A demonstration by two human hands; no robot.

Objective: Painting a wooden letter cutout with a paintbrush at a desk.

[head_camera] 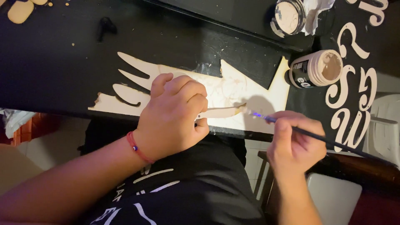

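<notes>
My left hand (175, 114), with a red cord bracelet at the wrist, is closed around a thin pale wooden cut-out piece (223, 111) that sticks out to the right. My right hand (293, 143) grips a slim dark paintbrush (321, 139); its tip touches the end of that small piece. Both hands hover over a large pale wooden cut-out sheet (233, 89) with finger-like slots, lying on the black table (62, 62).
An open jar of beige paint (318, 68) lies on its side at the right. A second open paint pot (287, 16) and crumpled tissue (316, 12) sit at the top. White cut-out letters (354, 91) lie at the right. A small black object (106, 26) rests upper left.
</notes>
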